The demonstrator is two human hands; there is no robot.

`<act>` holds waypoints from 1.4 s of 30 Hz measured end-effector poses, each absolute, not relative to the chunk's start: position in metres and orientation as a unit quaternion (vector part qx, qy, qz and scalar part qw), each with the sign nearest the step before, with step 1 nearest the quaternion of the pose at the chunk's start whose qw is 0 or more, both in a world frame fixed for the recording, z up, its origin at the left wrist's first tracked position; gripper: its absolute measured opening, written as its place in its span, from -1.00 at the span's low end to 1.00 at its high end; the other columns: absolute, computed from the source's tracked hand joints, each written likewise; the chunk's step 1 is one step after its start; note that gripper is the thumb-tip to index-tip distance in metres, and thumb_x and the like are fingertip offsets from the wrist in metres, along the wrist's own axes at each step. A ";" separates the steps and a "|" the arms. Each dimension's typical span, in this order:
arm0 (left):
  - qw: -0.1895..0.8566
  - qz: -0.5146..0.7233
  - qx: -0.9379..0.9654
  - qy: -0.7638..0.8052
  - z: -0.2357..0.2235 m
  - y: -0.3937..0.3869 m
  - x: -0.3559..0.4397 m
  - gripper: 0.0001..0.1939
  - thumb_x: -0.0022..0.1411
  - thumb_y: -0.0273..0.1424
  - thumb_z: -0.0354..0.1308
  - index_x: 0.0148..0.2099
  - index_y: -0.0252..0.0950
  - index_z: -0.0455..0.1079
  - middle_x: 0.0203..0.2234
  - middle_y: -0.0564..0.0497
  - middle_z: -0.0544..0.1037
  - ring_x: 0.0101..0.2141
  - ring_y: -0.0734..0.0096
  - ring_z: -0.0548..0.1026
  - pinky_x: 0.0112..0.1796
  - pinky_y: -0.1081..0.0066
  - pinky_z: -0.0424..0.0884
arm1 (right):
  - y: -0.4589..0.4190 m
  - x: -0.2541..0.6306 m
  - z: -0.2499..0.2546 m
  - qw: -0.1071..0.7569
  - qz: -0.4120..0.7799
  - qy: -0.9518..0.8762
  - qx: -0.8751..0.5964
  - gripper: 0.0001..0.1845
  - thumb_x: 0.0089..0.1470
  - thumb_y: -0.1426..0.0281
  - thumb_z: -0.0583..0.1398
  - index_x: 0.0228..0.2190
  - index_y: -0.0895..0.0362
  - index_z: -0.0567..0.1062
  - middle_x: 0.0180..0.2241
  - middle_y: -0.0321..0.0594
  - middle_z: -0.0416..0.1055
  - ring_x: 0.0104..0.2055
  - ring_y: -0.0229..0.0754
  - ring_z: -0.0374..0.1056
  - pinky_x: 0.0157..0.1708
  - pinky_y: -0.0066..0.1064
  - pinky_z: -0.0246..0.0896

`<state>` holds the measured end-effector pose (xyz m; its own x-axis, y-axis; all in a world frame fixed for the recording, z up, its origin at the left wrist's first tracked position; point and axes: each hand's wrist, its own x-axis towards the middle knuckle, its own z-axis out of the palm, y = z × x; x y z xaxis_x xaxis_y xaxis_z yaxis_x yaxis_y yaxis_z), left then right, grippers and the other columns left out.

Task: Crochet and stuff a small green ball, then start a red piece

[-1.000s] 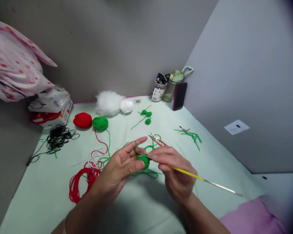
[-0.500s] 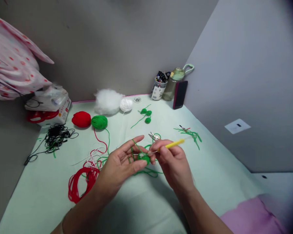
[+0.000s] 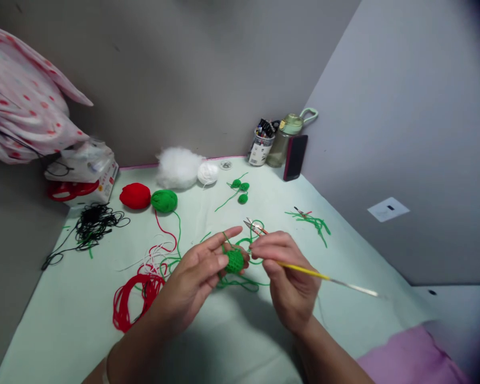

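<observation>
Pinched in my left hand (image 3: 196, 272) is a small rounded green crochet piece (image 3: 234, 261), its stitches facing up. A green strand loops over the raised index finger of that hand. My right hand (image 3: 290, 274) grips a crochet hook (image 3: 304, 270) by its yellow handle; one metal end points out to the right. The hook's other end is hidden by the fingers, close to the piece. Loose green yarn (image 3: 246, 284) lies on the table under both hands. Just beyond them are small scissors (image 3: 254, 228), blades pointing left.
Behind my hands stand a red yarn ball (image 3: 135, 196), a green yarn ball (image 3: 164, 201), a white yarn ball (image 3: 207, 173) and white stuffing (image 3: 178, 168). Red cord (image 3: 122, 304) and black cord (image 3: 96, 221) lie left. Small green balls (image 3: 243, 198), green scraps (image 3: 314, 220) and a phone (image 3: 295, 157) are farther back.
The crochet piece has turned so more of its stitched surface shows. My right hand has moved slightly right, and the hook has swung from pointing up-right to pointing down-right.
</observation>
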<state>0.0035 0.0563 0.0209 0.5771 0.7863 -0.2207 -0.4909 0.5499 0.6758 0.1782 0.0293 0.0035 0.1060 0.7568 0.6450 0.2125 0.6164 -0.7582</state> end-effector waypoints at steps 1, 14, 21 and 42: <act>0.843 0.380 0.282 0.256 0.022 0.058 0.002 -0.52 0.22 -0.33 0.38 0.18 -0.26 0.55 -0.25 -0.05 0.67 -0.17 0.31 0.55 -0.02 0.35 0.37 | 0.031 0.179 0.003 0.648 0.243 -0.618 -0.373 -0.78 0.34 0.42 0.20 -0.13 -0.03 0.67 -0.31 -0.20 0.55 -0.26 -0.12 0.45 -0.26 -0.22 0.37; 0.818 0.370 0.357 0.258 0.014 0.058 0.002 -0.46 0.18 -0.40 0.44 0.21 -0.05 0.53 -0.14 -0.01 0.61 -0.16 0.31 0.58 -0.10 0.31 0.52 | 0.037 0.182 0.009 0.635 0.419 -0.536 -0.366 -0.84 0.27 0.28 0.30 -0.29 0.01 0.71 -0.33 -0.20 0.52 -0.31 -0.18 0.42 -0.33 -0.35 0.37; 0.774 0.380 0.374 0.341 0.013 0.062 0.002 -0.32 -0.03 -0.39 0.57 0.18 -0.09 0.54 -0.18 0.00 0.63 -0.12 0.30 0.58 -0.09 0.39 0.51 | 0.039 0.176 0.001 0.635 0.400 -0.564 -0.344 -0.84 0.31 0.31 0.27 -0.22 -0.02 0.70 -0.29 -0.21 0.63 -0.19 -0.14 0.49 -0.19 -0.32 0.40; 0.704 0.334 0.462 0.424 0.029 0.063 -0.001 -0.35 0.00 -0.41 0.45 0.18 -0.18 0.48 -0.22 0.04 0.57 -0.16 0.30 0.52 -0.06 0.28 0.46 | 0.039 0.187 0.004 0.591 0.471 -0.564 -0.333 -0.78 0.39 0.27 0.18 -0.25 0.03 0.60 -0.28 -0.26 0.60 -0.27 -0.23 0.43 -0.21 -0.37 0.34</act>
<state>-0.0013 0.0630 0.0291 0.4175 0.8617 -0.2885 -0.0769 0.3499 0.9336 0.1869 0.0392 0.0037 -0.0793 0.9321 0.3535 -0.1806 0.3353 -0.9246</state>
